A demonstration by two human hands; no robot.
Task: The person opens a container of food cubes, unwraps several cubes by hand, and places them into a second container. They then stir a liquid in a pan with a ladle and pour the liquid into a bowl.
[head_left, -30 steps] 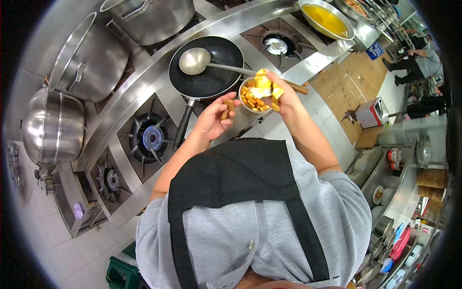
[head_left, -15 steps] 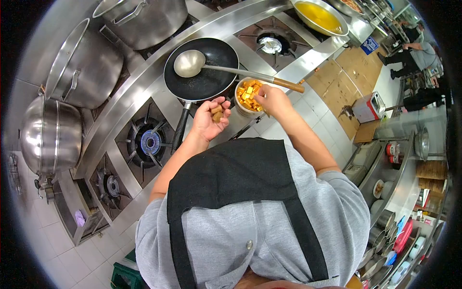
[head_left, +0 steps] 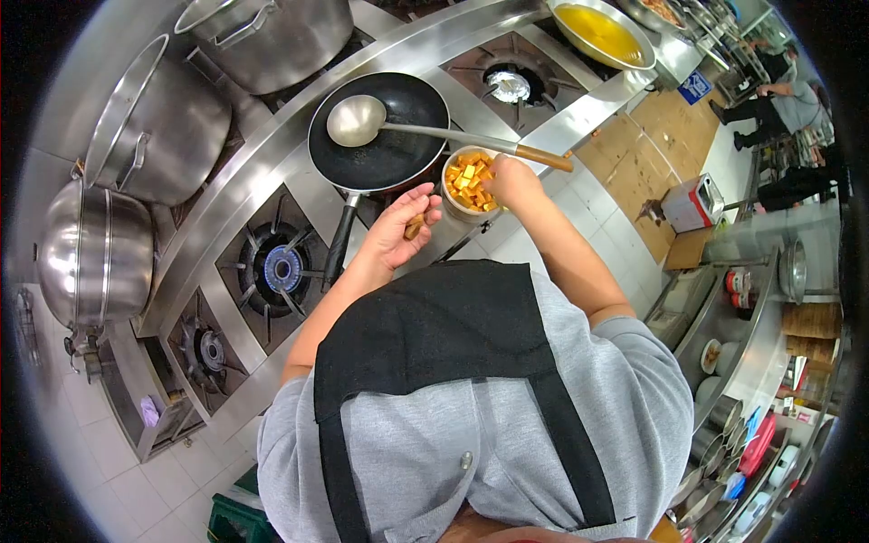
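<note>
Brown chunks (head_left: 414, 226) lie in the curled fingers of my left hand (head_left: 399, 228), just below the black pan (head_left: 376, 163). My right hand (head_left: 517, 184) is at the right rim of a round tub (head_left: 467, 214) filled with orange-yellow cubes (head_left: 470, 181). Its fingers are bent together, and whatever is between them is hidden. A ladle (head_left: 356, 121) rests with its bowl in the pan, its wooden handle (head_left: 543, 157) reaching past the tub, above my right hand.
A lit burner (head_left: 283, 268) burns left of my left forearm. Large steel pots (head_left: 163, 127) stand at the upper left. A bowl of yellow liquid (head_left: 599, 32) sits at the upper right. Another person (head_left: 797, 109) stands far right.
My left hand has turned and its fingers have curled in more over the brown chunks. My right hand has shifted slightly right, uncovering more of the tub's cubes.
</note>
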